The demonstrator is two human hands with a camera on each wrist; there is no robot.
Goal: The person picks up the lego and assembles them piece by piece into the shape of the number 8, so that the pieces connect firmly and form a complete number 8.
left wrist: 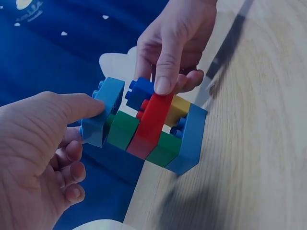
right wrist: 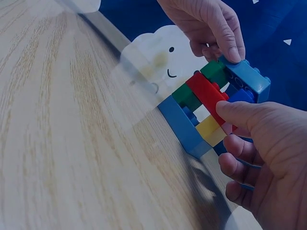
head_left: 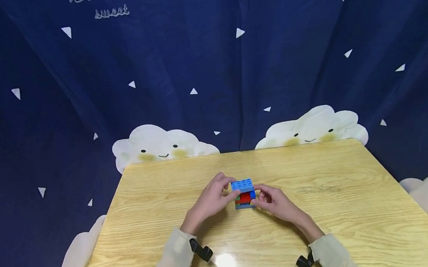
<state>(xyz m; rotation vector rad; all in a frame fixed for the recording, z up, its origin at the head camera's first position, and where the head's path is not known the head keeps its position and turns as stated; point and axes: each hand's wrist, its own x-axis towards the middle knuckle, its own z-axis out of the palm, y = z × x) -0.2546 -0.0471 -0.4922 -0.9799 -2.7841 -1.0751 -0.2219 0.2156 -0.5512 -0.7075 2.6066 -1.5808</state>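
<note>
My left hand (head_left: 215, 196) pinches a light blue toy brick (head_left: 242, 185) between thumb and fingers. The light blue brick sits at a slant over the top of a small brick stack, its near end close against a green brick (left wrist: 123, 130). Below come a long red brick (left wrist: 152, 125), a second green brick (left wrist: 164, 149) and a yellow brick (left wrist: 178, 109), on a blue base brick (left wrist: 190, 141). A dark blue brick (left wrist: 140, 91) is on the red one. My right hand (head_left: 277, 204) grips the stack, thumb on the red brick's end, other fingers partly hidden behind.
The stack stands on a light wooden table (head_left: 316, 171). A dark blue curtain (head_left: 215, 65) with white clouds and triangles hangs behind and beside the table. Each wrist wears a black camera on a strap (head_left: 201, 250).
</note>
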